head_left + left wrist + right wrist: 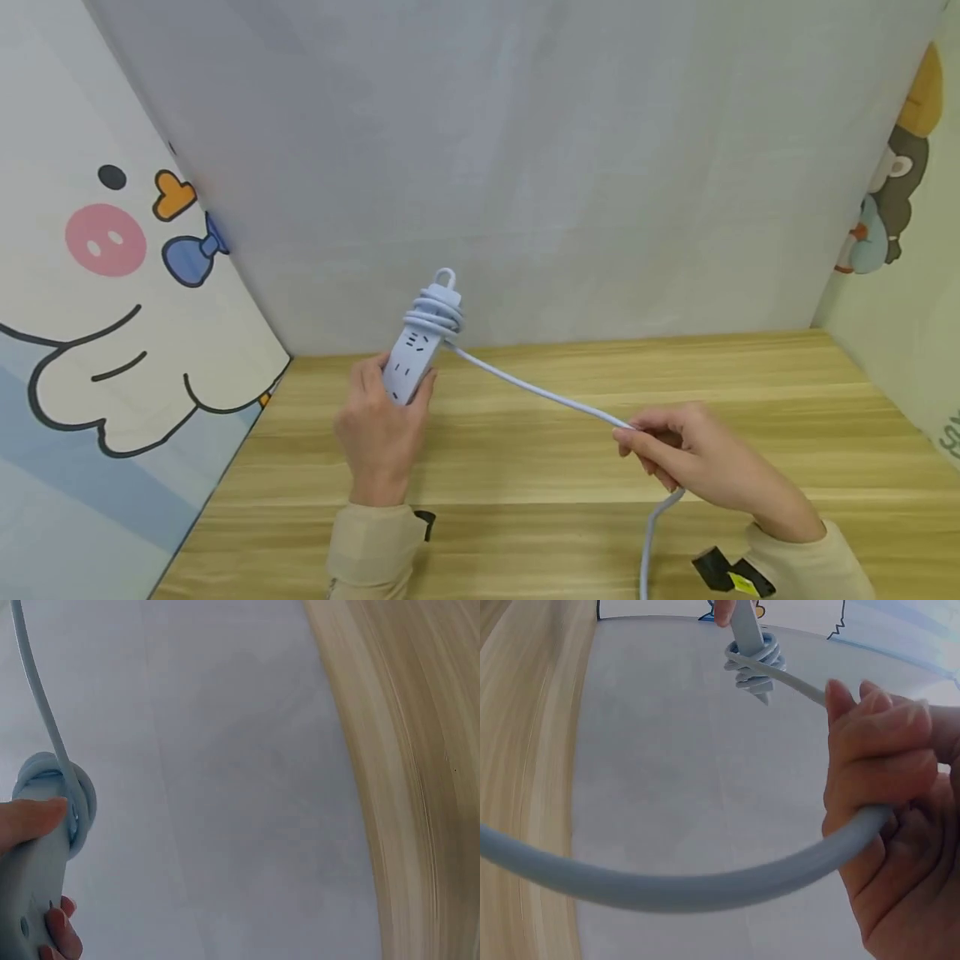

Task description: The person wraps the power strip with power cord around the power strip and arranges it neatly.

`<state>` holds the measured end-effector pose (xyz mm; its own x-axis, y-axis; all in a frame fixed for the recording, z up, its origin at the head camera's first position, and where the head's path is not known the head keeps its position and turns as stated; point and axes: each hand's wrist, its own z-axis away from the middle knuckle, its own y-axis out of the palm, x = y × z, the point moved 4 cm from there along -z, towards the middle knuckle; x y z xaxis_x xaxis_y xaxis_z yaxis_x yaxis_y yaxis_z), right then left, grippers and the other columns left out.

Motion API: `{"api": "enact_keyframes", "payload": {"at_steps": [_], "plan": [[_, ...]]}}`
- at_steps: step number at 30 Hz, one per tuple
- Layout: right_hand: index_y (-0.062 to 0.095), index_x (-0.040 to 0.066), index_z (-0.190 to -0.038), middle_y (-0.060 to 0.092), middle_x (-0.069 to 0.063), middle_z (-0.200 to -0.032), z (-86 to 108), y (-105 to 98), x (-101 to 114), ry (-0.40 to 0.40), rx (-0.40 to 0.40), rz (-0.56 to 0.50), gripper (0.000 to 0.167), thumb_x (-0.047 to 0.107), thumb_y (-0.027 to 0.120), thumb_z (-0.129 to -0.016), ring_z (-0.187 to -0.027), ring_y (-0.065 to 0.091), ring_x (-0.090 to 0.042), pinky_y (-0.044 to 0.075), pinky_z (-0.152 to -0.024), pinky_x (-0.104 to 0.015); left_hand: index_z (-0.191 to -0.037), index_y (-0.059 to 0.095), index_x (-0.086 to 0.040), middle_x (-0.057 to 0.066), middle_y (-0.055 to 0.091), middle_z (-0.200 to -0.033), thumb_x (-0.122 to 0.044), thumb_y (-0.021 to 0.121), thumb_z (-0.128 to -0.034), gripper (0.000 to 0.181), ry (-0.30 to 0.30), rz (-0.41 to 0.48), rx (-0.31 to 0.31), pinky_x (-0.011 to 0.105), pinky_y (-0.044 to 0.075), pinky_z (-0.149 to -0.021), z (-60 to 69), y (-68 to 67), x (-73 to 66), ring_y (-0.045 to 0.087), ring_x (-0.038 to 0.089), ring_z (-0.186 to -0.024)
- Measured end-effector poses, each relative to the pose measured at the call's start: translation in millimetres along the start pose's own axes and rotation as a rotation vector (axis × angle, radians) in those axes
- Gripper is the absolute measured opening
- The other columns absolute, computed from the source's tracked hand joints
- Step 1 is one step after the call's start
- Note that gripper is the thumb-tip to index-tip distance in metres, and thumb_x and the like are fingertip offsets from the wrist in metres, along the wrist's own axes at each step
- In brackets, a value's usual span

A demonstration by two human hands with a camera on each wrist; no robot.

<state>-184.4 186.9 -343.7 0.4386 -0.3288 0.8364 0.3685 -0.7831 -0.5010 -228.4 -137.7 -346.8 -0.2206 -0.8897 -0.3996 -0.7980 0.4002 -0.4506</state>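
Observation:
A white power strip [406, 364] is held up at a tilt in my left hand [384, 429], with the thumb on one side and fingers on the other. Several turns of its cord [435, 313] are wound round the far end, below a hanging loop [446, 277]. From the windings the cord runs fairly straight to my right hand [693, 458], which pinches it between thumb and fingers. Past that hand the cord hangs in a curve [682, 893] and leaves the head view at the bottom. In the left wrist view, the thumb [34, 822] presses near the windings.
Both hands are above a wood-grain table [525, 483]. A pale grey sheet [510, 183] stands behind it. Panels with cartoon figures flank the table, a white one [90, 358] at left and a pale green one [892, 333] at right.

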Motion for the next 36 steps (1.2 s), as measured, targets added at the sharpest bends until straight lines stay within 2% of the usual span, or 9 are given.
{"api": "enact_keyframes", "payload": {"at_steps": [7, 12, 15, 19, 21, 25, 29, 32, 36], "plan": [[0.066, 0.016, -0.09, 0.055, -0.002, -0.062, 9.4, -0.9, 7.3, -0.063, 0.126, 0.004, 0.018, 0.01, 0.055, -0.104, -0.052, 0.054, -0.01, 0.05, -0.049, -0.026, -0.111, 0.066, -0.006, 0.012, 0.07, -0.097, -0.028, 0.092, -0.0719, 0.052, -0.014, -0.083, 0.04, 0.049, 0.051, -0.054, 2.4, 1.8, 3.1, 0.068, 0.035, -0.072], [0.067, 0.018, -0.09, 0.052, -0.001, -0.06, 12.0, -8.5, 13.3, -0.14, 0.035, 0.055, 0.023, 0.002, 0.055, -0.102, -0.052, 0.052, -0.008, 0.048, -0.05, -0.025, -0.109, 0.069, -0.007, 0.011, 0.072, -0.098, -0.023, 0.091, -0.0723, 0.046, -0.005, -0.11, 0.059, 0.048, 0.052, -0.055, 1.5, -0.1, 6.3, 0.069, 0.034, -0.074], [0.069, 0.019, -0.093, 0.052, 0.003, -0.063, 11.1, -11.3, 17.5, -0.244, -0.104, 0.126, 0.028, -0.006, 0.058, -0.097, -0.055, 0.05, -0.007, 0.044, -0.05, -0.022, -0.107, 0.071, -0.011, 0.009, 0.075, -0.095, -0.02, 0.092, -0.0691, 0.045, 0.075, -0.168, 0.199, 0.044, 0.053, -0.053, 1.5, 3.3, 5.1, 0.069, 0.031, -0.072], [0.07, 0.017, -0.093, 0.056, 0.007, -0.067, 10.4, -14.3, 20.4, -0.354, -0.332, 0.218, 0.032, -0.014, 0.063, -0.09, -0.06, 0.053, -0.003, 0.043, -0.052, -0.018, -0.107, 0.073, -0.019, 0.003, 0.078, -0.094, -0.022, 0.095, -0.0624, 0.05, 0.229, -0.228, 0.512, 0.037, 0.053, -0.056, 6.8, 10.2, -0.3, 0.07, 0.022, -0.072], [0.071, 0.013, -0.09, 0.058, 0.007, -0.066, 10.8, -17.5, 20.3, -0.38, -0.46, 0.247, 0.031, -0.018, 0.064, -0.087, -0.059, 0.055, 0.0, 0.044, -0.053, -0.016, -0.106, 0.074, -0.022, 0.0, 0.077, -0.094, -0.024, 0.096, -0.0605, 0.051, 0.292, -0.193, 0.669, 0.034, 0.053, -0.062, 10.5, 10.4, -5.7, 0.069, 0.018, -0.075], [0.073, 0.005, -0.087, 0.061, 0.005, -0.066, 12.7, -25.0, 20.3, -0.378, -0.643, 0.308, 0.026, -0.02, 0.065, -0.085, -0.057, 0.056, 0.003, 0.049, -0.056, -0.013, -0.104, 0.074, -0.028, -0.007, 0.076, -0.096, -0.025, 0.097, -0.0578, 0.052, 0.394, -0.011, 0.937, 0.03, 0.052, -0.072, 17.1, -1.4, -24.2, 0.064, 0.01, -0.08], [0.074, 0.005, -0.086, 0.061, 0.006, -0.065, 9.9, -26.7, 19.3, -0.327, -0.68, 0.355, 0.02, -0.014, 0.068, -0.087, -0.056, 0.056, 0.002, 0.048, -0.054, -0.012, -0.109, 0.074, -0.031, -0.015, 0.074, -0.103, -0.026, 0.096, -0.0631, 0.051, 0.527, 0.288, 1.138, 0.019, 0.049, -0.076, 24.3, -16.2, -51.3, 0.061, 0.001, -0.084], [0.075, 0.008, -0.087, 0.06, 0.006, -0.062, 4.7, -23.6, 11.2, -0.265, -0.67, 0.337, 0.02, -0.01, 0.068, -0.089, -0.051, 0.052, 0.002, 0.038, -0.045, -0.013, -0.115, 0.074, -0.029, -0.016, 0.074, -0.108, -0.028, 0.095, -0.0671, 0.052, 0.617, 0.545, 1.169, 0.012, 0.048, -0.077, 27.7, -22.2, -66.9, 0.062, -0.004, -0.089], [0.076, 0.011, -0.086, 0.057, 0.008, -0.059, -5.1, -15.5, -5.5, -0.173, -0.6, 0.315, 0.018, -0.003, 0.068, -0.092, -0.048, 0.051, 0.0, 0.035, -0.042, -0.017, -0.117, 0.074, -0.021, -0.01, 0.076, -0.107, -0.026, 0.094, -0.071, 0.051, 0.651, 0.871, 1.075, 0.014, 0.05, -0.075, 24.9, -25.8, -77.8, 0.062, -0.002, -0.089]]}}
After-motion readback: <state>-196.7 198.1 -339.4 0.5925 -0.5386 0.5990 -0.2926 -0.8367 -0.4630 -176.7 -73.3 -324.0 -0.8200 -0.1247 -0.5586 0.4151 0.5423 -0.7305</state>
